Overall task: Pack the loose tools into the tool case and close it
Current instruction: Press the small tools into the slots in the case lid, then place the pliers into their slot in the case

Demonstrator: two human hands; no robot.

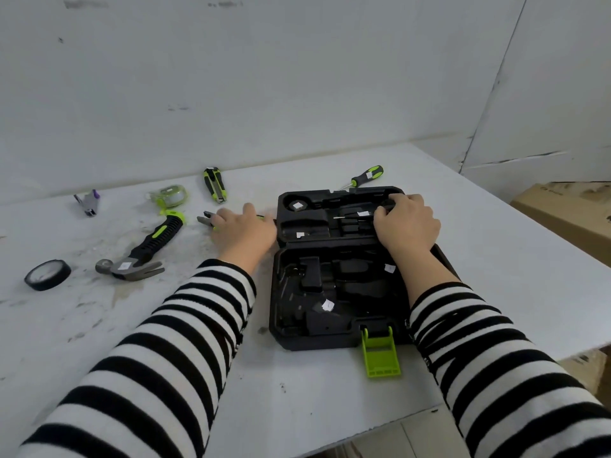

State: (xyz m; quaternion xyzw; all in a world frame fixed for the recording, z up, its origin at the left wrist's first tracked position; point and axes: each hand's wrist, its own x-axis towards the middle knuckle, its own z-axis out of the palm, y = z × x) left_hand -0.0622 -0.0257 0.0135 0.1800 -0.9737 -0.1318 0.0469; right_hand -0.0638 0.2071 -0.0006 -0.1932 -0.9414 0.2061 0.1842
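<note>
The black tool case [330,338] lies open on the white table, its green latch [380,353] pointing toward me. My right hand [408,223] is over the far half of the case, fingers curled on a dark screwdriver handle [387,204]; its thin shaft [340,217] lies across the moulded slots. My left hand [243,229] rests just left of the case, over the pliers [205,220]. Its fingers curl on them and only the grey jaws stick out. Loose on the table are a hammer [142,256], a utility knife [215,185], a tape measure [168,196] and a second screwdriver [367,175].
A roll of black tape [48,274] lies at the far left, and a small grey and purple tool [87,201] sits near the wall. A cardboard box [562,209] stands beyond the table's right edge. The wall runs close behind the tools.
</note>
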